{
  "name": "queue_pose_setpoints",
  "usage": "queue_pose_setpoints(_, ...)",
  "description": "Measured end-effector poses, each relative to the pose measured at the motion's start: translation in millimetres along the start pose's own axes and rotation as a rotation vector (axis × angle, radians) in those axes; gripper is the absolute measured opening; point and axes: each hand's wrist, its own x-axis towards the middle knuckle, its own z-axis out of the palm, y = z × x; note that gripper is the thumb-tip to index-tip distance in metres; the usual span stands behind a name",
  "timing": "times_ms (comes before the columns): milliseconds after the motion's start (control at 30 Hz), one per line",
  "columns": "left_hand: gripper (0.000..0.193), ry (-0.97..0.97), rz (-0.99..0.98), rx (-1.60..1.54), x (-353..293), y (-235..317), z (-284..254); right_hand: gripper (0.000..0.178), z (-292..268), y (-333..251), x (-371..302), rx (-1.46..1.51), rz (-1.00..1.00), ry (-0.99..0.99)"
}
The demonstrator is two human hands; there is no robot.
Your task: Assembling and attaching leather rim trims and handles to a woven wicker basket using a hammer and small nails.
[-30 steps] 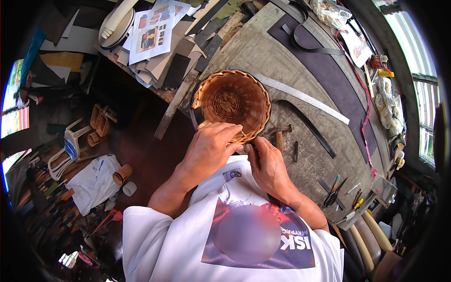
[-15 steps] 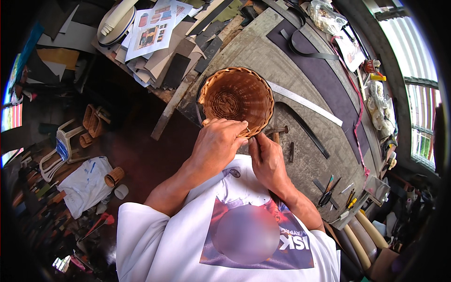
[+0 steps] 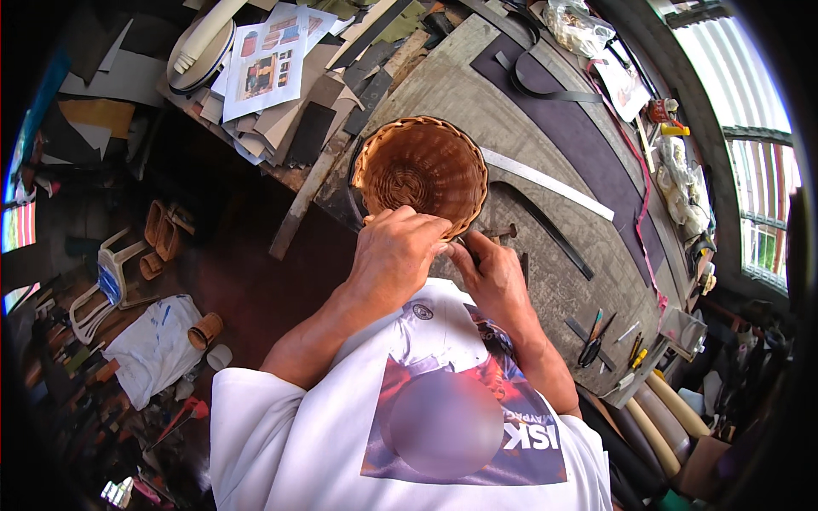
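Note:
A round wicker basket (image 3: 426, 170) in warm brown stands at the table's near edge, its mouth turned toward me. My left hand (image 3: 394, 254) is closed over the near rim, fingers hooked inside and thumb outside. Just to the right, my right hand (image 3: 492, 271) is pinched close against the outside below the rim; its fingertips are partly hidden, and I cannot make out what they grip. A dark band shows around the outside of the basket on its left. A hammer (image 3: 503, 232) lies partly hidden behind my right hand.
On the worktable (image 3: 562, 281) lie a metal ruler (image 3: 550, 183), a black strip (image 3: 545, 226), a dark purple sheet (image 3: 545, 106) and scissors (image 3: 590, 347). Printed papers (image 3: 266, 64) and leather scraps are piled at the far left. A plastic chair (image 3: 109, 281) stands on the floor at left.
My right hand has turned slightly and shifted a little to the right along the basket's outside. My left hand keeps its hold on the rim. The whole view has moved slightly.

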Motion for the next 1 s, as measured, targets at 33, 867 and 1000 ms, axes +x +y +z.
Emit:
queue_pose_setpoints(33, 0.023, -0.033, 0.003, 0.018, 2, -1, -3, 0.03, -9, 0, 0, -0.085, 0.036, -0.031)
queue_pose_setpoints(867, 0.025, -0.351, -0.464, -0.583, 54, -109, 1, 0.036, 20, 207, -22, -0.121, -0.091, 0.689)
queue_pose_setpoints(1000, 0.026, -0.439, -0.498, -0.629, 67, -104, 5, 0.044, 32, 92, 37, -0.035, -0.619, 0.512)
